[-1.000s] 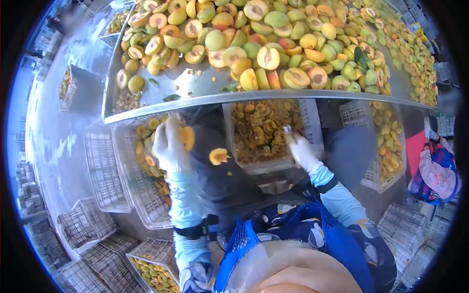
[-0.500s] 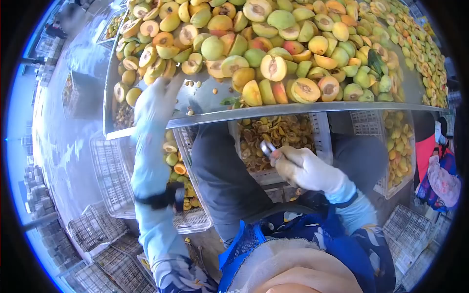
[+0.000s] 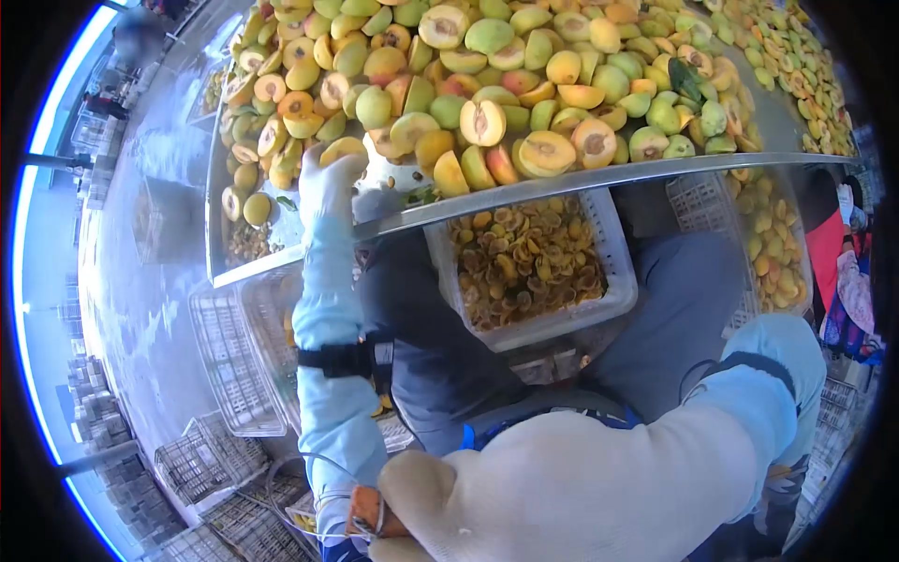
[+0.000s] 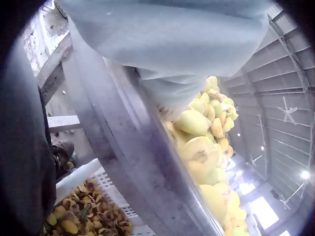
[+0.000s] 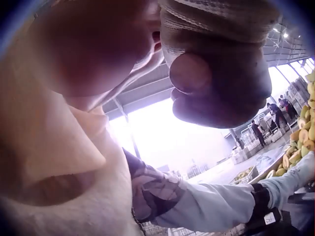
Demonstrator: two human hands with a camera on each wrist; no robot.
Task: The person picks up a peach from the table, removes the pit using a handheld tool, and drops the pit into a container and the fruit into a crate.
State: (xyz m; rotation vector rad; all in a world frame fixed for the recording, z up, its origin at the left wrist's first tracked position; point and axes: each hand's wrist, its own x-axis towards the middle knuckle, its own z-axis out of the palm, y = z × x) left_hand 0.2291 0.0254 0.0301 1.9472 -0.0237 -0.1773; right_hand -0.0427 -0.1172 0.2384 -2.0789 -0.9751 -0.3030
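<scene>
At the near left rim of the metal tray (image 3: 487, 197), my gloved left hand (image 3: 330, 183) grips a yellow fruit half (image 3: 344, 150) between thumb and fingers. The left wrist view shows the glove (image 4: 173, 96) mostly behind the sleeve, against the heaped fruit (image 4: 192, 122). Close to the head camera, my gloved right hand (image 3: 562, 473) is raised, large in the frame. Its fingers curl round a small tool with an orange-brown part (image 3: 367, 511) and a thin metal loop. In the right wrist view the curled glove (image 5: 219, 73) is near the face; the tool's shape is unclear.
Under the tray, a white crate (image 3: 613, 272) holds fruit scraps between the knees. Other crates stand left (image 3: 229, 361) and right (image 3: 698, 211). Another person (image 3: 852, 290) sits at far right. Halved fruit (image 3: 482, 122) is heaped across the tray.
My right hand has risen from above the scrap crate towards the head camera. My left hand went from below the tray up to its fruit, and now grips a half.
</scene>
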